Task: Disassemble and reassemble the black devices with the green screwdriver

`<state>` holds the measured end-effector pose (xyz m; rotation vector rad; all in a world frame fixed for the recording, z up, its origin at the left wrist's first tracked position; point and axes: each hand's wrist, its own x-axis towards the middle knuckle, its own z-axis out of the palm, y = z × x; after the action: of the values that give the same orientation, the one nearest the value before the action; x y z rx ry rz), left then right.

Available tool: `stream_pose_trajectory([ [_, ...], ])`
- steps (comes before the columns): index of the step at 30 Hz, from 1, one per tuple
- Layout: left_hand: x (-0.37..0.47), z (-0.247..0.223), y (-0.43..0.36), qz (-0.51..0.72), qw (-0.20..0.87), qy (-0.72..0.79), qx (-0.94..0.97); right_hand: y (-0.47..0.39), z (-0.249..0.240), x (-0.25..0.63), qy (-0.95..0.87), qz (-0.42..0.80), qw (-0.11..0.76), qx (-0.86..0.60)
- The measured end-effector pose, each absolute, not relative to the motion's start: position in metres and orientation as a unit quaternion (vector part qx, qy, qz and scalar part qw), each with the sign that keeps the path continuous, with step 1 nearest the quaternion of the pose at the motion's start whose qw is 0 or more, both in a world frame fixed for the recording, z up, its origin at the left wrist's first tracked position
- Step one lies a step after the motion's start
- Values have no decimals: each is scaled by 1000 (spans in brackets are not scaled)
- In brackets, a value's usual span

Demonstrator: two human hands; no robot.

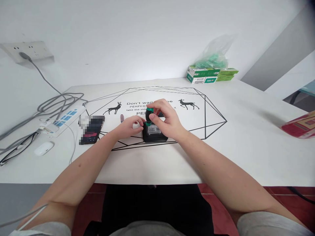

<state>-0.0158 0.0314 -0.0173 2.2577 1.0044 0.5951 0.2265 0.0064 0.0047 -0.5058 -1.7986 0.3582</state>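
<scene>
Black phone (94,132) lies at nine o'clock of the black device (155,138), which sits at your twelve o'clock. Your left hand (129,127), half curled, is at its left edge; any grip there can't be told. The green-and-black screwdriver (148,116) stands upright over the device, pinched in your right hand (169,120). Screw work looks unfinished; what's already done doesn't show.

Clock centred on black labelled device (153,131). Passage: bare tabletop (233,101), 2 o'clock, between stacked boxes (204,74) at 1 and red package (301,126) at 3. Obstructions: near-upright screwdriver (148,114) over device; right hand (169,118), 1 to 2, close in; left hand (129,126), then smartphone (93,131), then power strip (65,121), towards 9.
</scene>
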Motion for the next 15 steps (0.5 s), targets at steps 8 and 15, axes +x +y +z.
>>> stream_pose_trajectory([
  [8,-24,-25,47,202,133,497,833,7,5,228,-773,150,571,-230],
  [15,-26,-28,51,160,41,511,843,3,3,225,-740,289,561,-233],
])
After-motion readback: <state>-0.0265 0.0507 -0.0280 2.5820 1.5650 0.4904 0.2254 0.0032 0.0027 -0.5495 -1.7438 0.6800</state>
